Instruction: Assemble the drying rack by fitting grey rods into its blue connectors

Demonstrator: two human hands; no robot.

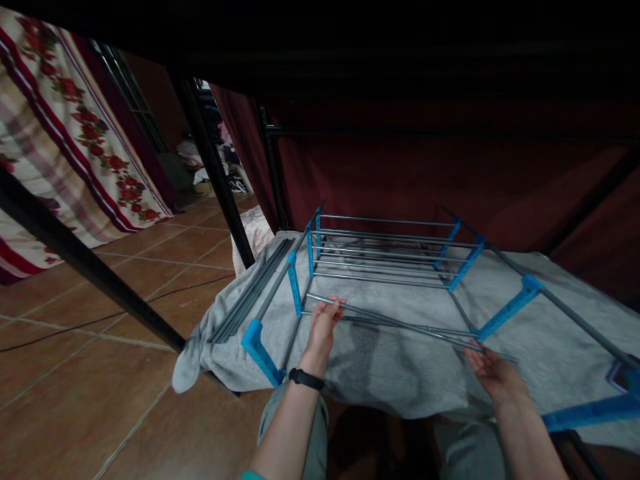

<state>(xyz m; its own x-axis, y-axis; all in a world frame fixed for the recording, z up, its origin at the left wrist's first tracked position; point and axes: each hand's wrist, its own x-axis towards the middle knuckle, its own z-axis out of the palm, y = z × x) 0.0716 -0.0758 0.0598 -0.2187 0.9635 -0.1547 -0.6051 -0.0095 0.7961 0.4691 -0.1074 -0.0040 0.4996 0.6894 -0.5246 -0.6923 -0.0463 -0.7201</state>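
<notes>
A thin grey metal rod [367,313] slants across the near part of a rack frame, held at both ends. My left hand [323,328], with a black band on its wrist, pinches it near its left end. Toward the other end, my right hand [493,372] has its fingers closed around the rod, palm turned up. The rack has blue plastic brackets [295,283] joined by grey side tubes [274,291]. Several crossbars [385,254] span its far part. Another crossbar lies just below the held rod and crosses it in view.
Several loose grey tubes [255,293] lie left of the rack on a grey blanket [380,373]. Black bed-frame posts [215,167] and a dark overhead structure surround the work area. A cable [125,312] runs over the tiled floor. Dark red cloth [380,167] hangs behind.
</notes>
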